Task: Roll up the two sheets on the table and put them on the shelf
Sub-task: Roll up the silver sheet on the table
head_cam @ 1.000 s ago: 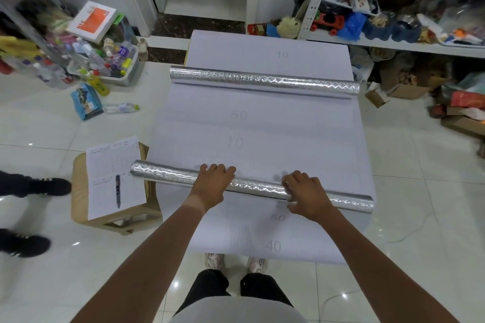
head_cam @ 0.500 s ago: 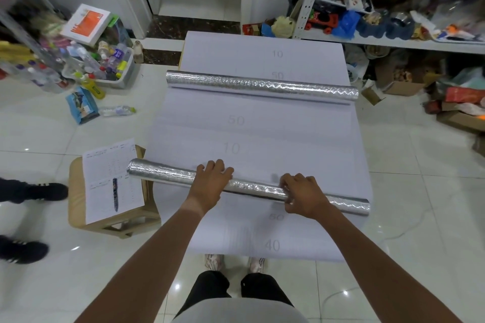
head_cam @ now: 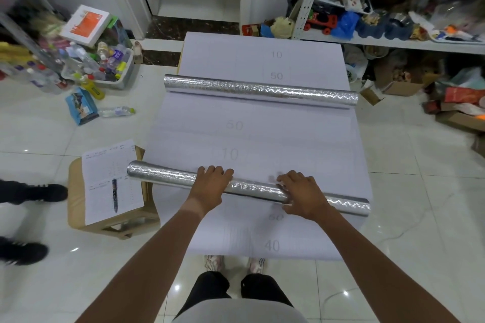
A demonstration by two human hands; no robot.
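The near roll (head_cam: 168,176), a silver sheet wound into a long tube, is lying across the lower middle of the frame on the white surface (head_cam: 262,136). The left hand (head_cam: 210,187) is pressing palm-down on it with fingers curled over its far side, and the right hand (head_cam: 301,194) is wrapping around it just to the right; both are gripping the tube. The far roll (head_cam: 259,89) is lying well apart, across the upper middle, untouched by either hand.

Both sheets are looking fully rolled, so the rolling step seems nearly done. The next move is probably calling for a firm two-handed lift that keeps the tube from unwinding, then a carry to the shelf (head_cam: 393,43) at the upper right, which is already crowding with toys and odds and ends.

At the upper left, a tub (head_cam: 123,80) on the floor is holding bottles. A cardboard box (head_cam: 401,86) is sitting under the shelf; what is in it I cannot tell.
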